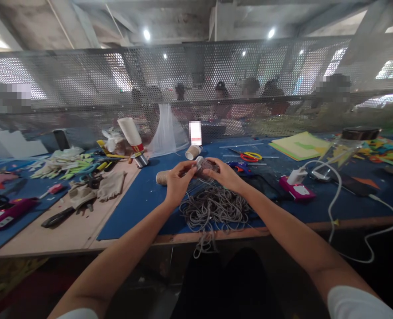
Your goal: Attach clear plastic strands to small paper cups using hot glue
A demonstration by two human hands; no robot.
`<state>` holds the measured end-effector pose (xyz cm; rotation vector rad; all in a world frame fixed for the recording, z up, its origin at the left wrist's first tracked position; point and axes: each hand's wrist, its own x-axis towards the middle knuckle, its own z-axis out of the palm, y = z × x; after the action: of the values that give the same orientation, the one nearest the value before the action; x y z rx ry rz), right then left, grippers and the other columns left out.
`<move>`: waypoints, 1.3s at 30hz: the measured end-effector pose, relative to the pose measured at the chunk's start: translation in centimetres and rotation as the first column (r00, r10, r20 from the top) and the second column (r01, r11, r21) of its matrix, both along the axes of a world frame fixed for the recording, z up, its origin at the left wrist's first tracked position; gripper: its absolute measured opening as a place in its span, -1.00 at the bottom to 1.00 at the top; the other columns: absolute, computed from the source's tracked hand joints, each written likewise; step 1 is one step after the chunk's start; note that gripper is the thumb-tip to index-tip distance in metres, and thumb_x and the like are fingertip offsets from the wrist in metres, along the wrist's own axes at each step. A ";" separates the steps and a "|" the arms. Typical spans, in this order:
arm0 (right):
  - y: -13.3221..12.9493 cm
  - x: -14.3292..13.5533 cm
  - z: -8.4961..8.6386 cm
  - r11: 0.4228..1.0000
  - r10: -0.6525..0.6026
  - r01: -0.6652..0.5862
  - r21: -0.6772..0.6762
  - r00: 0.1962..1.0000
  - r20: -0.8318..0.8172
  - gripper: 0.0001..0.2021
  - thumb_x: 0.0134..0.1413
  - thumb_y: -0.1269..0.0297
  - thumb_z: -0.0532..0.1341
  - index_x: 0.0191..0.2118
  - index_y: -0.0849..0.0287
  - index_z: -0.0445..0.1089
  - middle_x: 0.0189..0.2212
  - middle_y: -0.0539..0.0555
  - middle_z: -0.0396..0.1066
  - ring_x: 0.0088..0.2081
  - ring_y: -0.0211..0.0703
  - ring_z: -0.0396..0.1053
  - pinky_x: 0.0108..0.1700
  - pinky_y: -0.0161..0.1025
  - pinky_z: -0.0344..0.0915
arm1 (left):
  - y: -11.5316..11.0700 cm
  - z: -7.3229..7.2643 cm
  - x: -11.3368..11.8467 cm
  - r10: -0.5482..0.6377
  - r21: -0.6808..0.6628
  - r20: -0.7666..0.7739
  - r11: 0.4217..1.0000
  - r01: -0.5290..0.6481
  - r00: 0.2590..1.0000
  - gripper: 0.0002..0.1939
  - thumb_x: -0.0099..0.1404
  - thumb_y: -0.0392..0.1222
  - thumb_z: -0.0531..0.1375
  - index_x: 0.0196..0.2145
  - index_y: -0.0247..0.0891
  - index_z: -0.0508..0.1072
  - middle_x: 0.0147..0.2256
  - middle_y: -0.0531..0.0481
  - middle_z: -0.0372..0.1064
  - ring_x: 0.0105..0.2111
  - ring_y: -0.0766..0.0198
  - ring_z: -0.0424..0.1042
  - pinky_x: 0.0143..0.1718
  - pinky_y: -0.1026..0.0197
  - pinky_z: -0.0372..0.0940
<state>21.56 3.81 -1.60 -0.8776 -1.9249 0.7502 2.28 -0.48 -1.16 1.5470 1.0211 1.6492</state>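
Note:
Between my two hands, over the blue table mat, is a small greyish object [203, 167], partly hidden by the fingers. My left hand [179, 179] pinches its left end with thumb and fingertips. Curled round its right side is my right hand [225, 173]. Just below them lies a loose heap of grey cord [216, 206], with a few loops hanging over the table's front edge. A cord-wrapped cylinder [162, 177] rests beside my left hand, and a brown paper cup [193, 152] lies on its side behind the hands.
Stacked paper cups [129, 133], gloves [112, 186] and a black-handled tool [58, 218] are at left. Scissors [250, 156], a magenta power socket [296, 188] with a white cable [336, 199], and green paper [299, 146] are at right. Behind a perforated screen [203, 75] sit several people.

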 end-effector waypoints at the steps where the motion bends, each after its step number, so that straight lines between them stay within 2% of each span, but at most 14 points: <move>1: 0.0 0.0 0.1 1.000 0.003 -0.003 0.007 1.000 -0.007 -0.41 0.15 -0.09 0.29 0.20 0.12 0.31 0.13 0.22 0.41 0.15 0.06 0.38 0.20 0.05 0.28 | -0.1 -0.1 0.0 0.017 0.021 -0.029 1.000 -0.016 0.999 -0.73 0.23 -0.07 0.32 -0.14 -0.21 0.59 -0.26 -0.03 0.52 -0.30 0.23 0.50 -0.25 0.19 0.48; 6: 0.1 0.2 0.1 1.000 0.006 -0.006 0.028 1.000 -0.008 -0.38 0.12 -0.11 0.30 0.21 0.11 0.32 0.15 0.20 0.40 0.15 0.09 0.37 0.21 0.06 0.27 | -0.1 -0.4 -0.4 0.093 0.110 -0.195 0.991 -0.072 0.976 -0.78 0.30 -0.09 0.27 -0.13 -0.17 0.57 -0.26 -0.03 0.54 -0.29 0.23 0.53 -0.24 0.21 0.46; 10: 0.1 0.3 0.2 1.000 0.020 -0.020 0.021 1.000 -0.020 -0.35 0.11 -0.11 0.31 0.23 0.13 0.31 0.16 0.20 0.40 0.15 0.09 0.37 0.22 0.03 0.26 | -0.1 -0.3 -0.6 0.209 0.266 -0.345 0.957 -0.119 0.915 -0.81 0.34 -0.12 0.23 -0.13 -0.18 0.55 -0.26 0.00 0.54 -0.29 0.27 0.52 -0.30 0.28 0.44; 15: -0.1 0.2 0.6 0.999 0.038 -0.037 0.015 0.997 -0.067 -0.35 0.07 -0.09 0.35 0.22 0.13 0.34 0.14 0.20 0.41 0.14 0.09 0.38 0.22 0.01 0.26 | -0.2 -0.2 -1.1 0.419 0.500 -0.502 0.855 -0.142 0.757 -0.81 0.38 -0.16 0.18 -0.08 -0.20 0.49 -0.22 -0.05 0.53 -0.29 0.25 0.51 -0.22 0.21 0.43; 18: -0.1 0.2 0.7 0.998 0.059 -0.062 -0.022 0.992 -0.115 -0.36 0.07 -0.10 0.34 0.21 0.12 0.36 0.12 0.19 0.44 0.10 0.07 0.42 0.18 0.00 0.31 | -0.4 -0.4 -1.3 0.529 0.608 -0.571 0.787 -0.109 0.628 -0.75 0.38 -0.16 0.19 -0.01 -0.24 0.43 -0.20 -0.10 0.53 -0.25 0.17 0.51 -0.17 0.13 0.41; 20: 0.0 0.2 0.7 0.994 0.080 -0.091 -0.062 0.984 -0.162 -0.38 0.08 -0.10 0.33 0.19 0.12 0.39 0.10 0.17 0.46 0.09 0.06 0.43 0.17 -0.01 0.33 | -0.5 -0.4 -1.4 0.561 0.650 -0.590 0.757 -0.071 0.580 -0.70 0.38 -0.16 0.19 0.04 -0.26 0.39 -0.16 -0.13 0.53 -0.19 0.12 0.51 -0.13 0.09 0.40; 25: -0.3 0.0 0.6 0.960 0.074 -0.166 -0.225 0.926 -0.369 -0.48 0.08 -0.05 0.35 0.12 0.07 0.45 0.08 0.12 0.49 0.10 0.03 0.43 0.16 -0.02 0.34 | -0.9 -0.2 -1.1 0.564 0.686 -0.605 0.728 0.008 0.563 -0.55 0.40 -0.21 0.14 0.21 -0.27 0.25 0.00 -0.21 0.49 -0.04 0.07 0.49 -0.03 0.04 0.38; 30: -0.5 -0.2 0.8 0.895 0.005 -0.244 -0.372 0.841 -0.541 -0.47 -0.03 -0.04 0.42 0.05 0.09 0.50 0.00 0.13 0.54 0.01 0.02 0.49 0.04 -0.06 0.43 | -1.5 -0.1 -0.1 0.599 0.647 -0.696 0.762 -0.015 0.397 -0.45 0.40 -0.20 0.12 0.29 -0.33 0.15 0.13 -0.31 0.40 0.06 -0.08 0.43 0.02 -0.08 0.34; 33: -0.3 0.0 0.7 0.874 0.006 -0.288 -0.392 0.812 -0.584 -0.49 -0.04 -0.04 0.42 0.02 0.09 0.52 -0.01 0.13 0.55 -0.03 -0.02 0.50 0.02 -0.07 0.44 | -1.6 -0.3 0.4 0.602 0.635 -0.720 0.772 -0.021 0.344 -0.46 0.40 -0.20 0.12 0.28 -0.34 0.16 0.20 -0.35 0.32 0.08 -0.10 0.41 0.03 -0.10 0.33; 36: 0.2 0.3 0.5 0.873 0.002 -0.299 -0.384 0.792 -0.610 -0.50 -0.02 -0.05 0.41 0.02 0.08 0.53 -0.02 0.12 0.55 -0.06 -0.04 0.51 -0.01 -0.08 0.45 | -1.7 -0.5 0.5 0.592 0.628 -0.730 0.778 -0.005 0.342 -0.52 0.39 -0.23 0.13 0.23 -0.30 0.20 0.25 -0.34 0.26 0.10 -0.10 0.40 0.05 -0.11 0.32; 39: 0.4 0.5 0.7 0.885 0.006 -0.299 -0.357 0.773 -0.634 -0.52 -0.01 -0.06 0.40 0.00 0.08 0.53 -0.03 0.11 0.56 -0.07 -0.05 0.51 -0.04 -0.10 0.46 | -1.6 -0.7 0.2 0.569 0.632 -0.705 0.775 0.011 0.423 -0.66 0.38 -0.23 0.16 0.09 -0.23 0.29 0.27 -0.29 0.24 0.11 -0.10 0.39 0.07 -0.14 0.32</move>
<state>22.09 4.21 -0.94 -0.6094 -1.2495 1.4242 2.49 -2.04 -1.85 2.9804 1.4611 1.3507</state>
